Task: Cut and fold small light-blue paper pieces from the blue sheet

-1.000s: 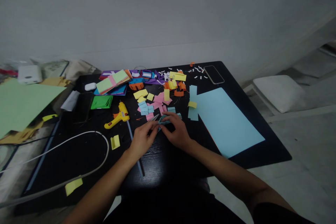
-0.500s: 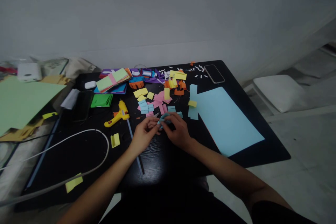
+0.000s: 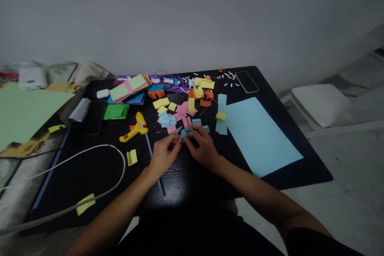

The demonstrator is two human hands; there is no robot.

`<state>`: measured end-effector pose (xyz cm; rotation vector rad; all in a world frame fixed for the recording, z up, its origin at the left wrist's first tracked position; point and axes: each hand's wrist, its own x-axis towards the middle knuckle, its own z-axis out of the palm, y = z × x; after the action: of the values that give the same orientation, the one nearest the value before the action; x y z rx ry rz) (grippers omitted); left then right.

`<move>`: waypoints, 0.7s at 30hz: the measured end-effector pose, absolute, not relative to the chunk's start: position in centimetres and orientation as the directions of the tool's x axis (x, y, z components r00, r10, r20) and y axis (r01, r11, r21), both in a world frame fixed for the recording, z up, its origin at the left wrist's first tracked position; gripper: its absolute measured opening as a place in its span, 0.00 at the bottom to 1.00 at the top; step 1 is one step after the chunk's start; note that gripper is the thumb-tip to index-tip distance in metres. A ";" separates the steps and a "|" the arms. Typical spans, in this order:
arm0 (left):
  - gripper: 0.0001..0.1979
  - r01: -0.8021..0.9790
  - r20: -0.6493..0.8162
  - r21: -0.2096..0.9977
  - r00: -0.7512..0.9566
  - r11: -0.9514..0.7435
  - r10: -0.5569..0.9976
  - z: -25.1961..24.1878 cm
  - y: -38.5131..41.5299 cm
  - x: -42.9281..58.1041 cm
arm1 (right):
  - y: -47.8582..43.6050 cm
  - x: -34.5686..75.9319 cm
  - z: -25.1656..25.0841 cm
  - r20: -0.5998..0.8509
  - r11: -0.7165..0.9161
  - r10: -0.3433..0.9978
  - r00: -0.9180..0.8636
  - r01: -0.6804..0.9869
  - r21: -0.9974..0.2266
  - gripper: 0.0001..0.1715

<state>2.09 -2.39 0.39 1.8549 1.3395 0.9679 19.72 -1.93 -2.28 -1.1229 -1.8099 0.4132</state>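
Note:
A small light blue paper piece is held between my two hands over the black table. My left hand pinches its left edge, and my right hand has thumb and fingers closed on its right side. Just behind the paper, scissor tips show. Beyond my hands lie pink slips, light blue folded slips and yellow slips. To the left rests a yellow glue gun, with a blue-grey strip running from it under my left wrist.
A large light blue sheet and a phone lie on the right. Stacked coloured paper and green slips are at the back left. A white cable loops across the left side. A white stool stands at right.
The light blue piece between my fingers looks flatter and more open, where it was curled before. My fingers have shifted slightly around it. The view has moved a little.

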 end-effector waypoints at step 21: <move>0.10 0.422 0.184 0.869 0.208 -0.258 0.961 0.4 -2.4 1.8 | -2.3 19.7 -2.1 0.566 0.557 0.812 -0.144 0.483 -0.676 0.05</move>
<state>1.82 -2.40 0.39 1.7973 1.2906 0.9950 19.69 -2.33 -2.12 -1.0690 -1.7940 0.4120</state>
